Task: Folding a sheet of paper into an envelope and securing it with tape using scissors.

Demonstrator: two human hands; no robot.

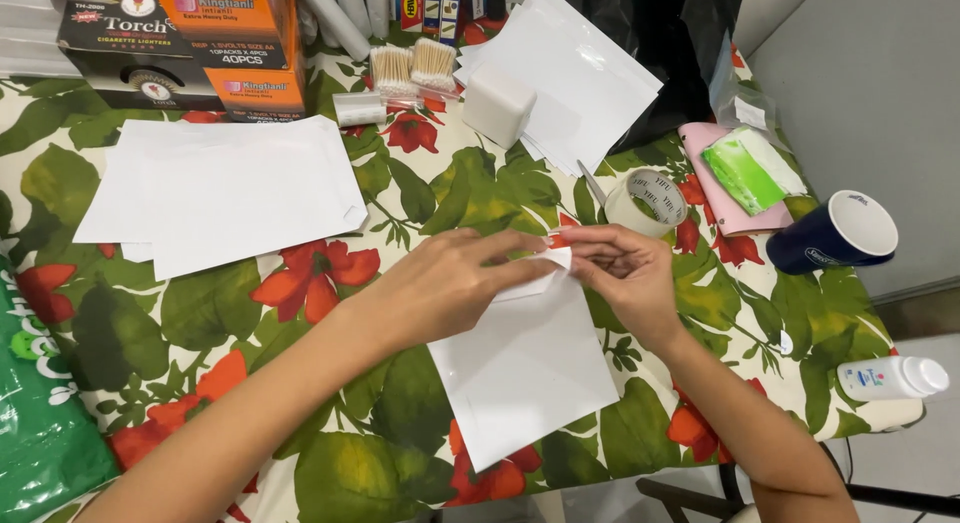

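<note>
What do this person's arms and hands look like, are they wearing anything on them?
Both arms are bare to the frame edge, with no sleeves showing. The left hand and right hand wear no gloves, and no rings, watch or bracelets are visible. The fingers are bare too.

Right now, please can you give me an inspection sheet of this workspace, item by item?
Surface: table under a cloth printed with leaves and red flowers.
Job's things: white pouch lying flat; both hands pinch its top edge.
Clutter: white sheets, second pouch pile, tape roll, cotton swabs, cardboard boxes, dark blue cup, white bottle, green bag.
Grippers: left hand and right hand, fingertips together on the pouch.
Cables: nothing seen.
Surroundings: grey wall at right.
</note>
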